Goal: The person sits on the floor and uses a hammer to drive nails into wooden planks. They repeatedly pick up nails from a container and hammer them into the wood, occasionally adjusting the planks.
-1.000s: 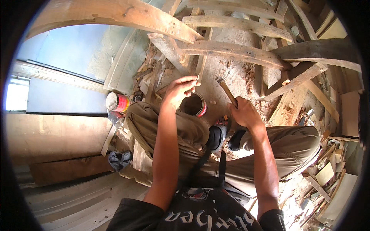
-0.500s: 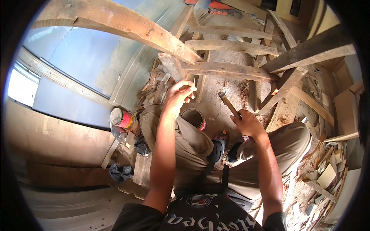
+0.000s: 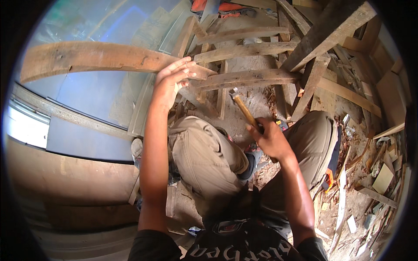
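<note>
**Operator:** State the position of the tool relative to the workpiece.

**Inspector:** The right hand (image 3: 271, 140) is closed around the lower end of the wooden-handled hammer (image 3: 244, 109). The handle's long axis runs from the fist up and to the left, so the small metal head stands at the far end, just below the horizontal wooden slat (image 3: 252, 78) and apart from it.

**Operator:** And the other hand?

**Inspector:** The left hand (image 3: 172, 82) lies with its fingers spread and flat. The fingertips (image 3: 188, 69) rest where the long curved plank (image 3: 96, 58) meets the left end of that slat. It grips nothing; whether the palm presses down cannot be determined.

**Operator:** Which hand is nearer the joint?

**Inspector:** The left hand is on it. The hammer head lies to the right of the left hand and slightly lower, near but not touching. The slat runs crosswise to the handle.

**Operator:** Surroundings?

**Inspector:** The person squats with both knees (image 3: 204, 148) drawn up, on a floor (image 3: 348, 204) littered with wood offcuts. More slats (image 3: 244, 51) run parallel beyond the first.
</note>
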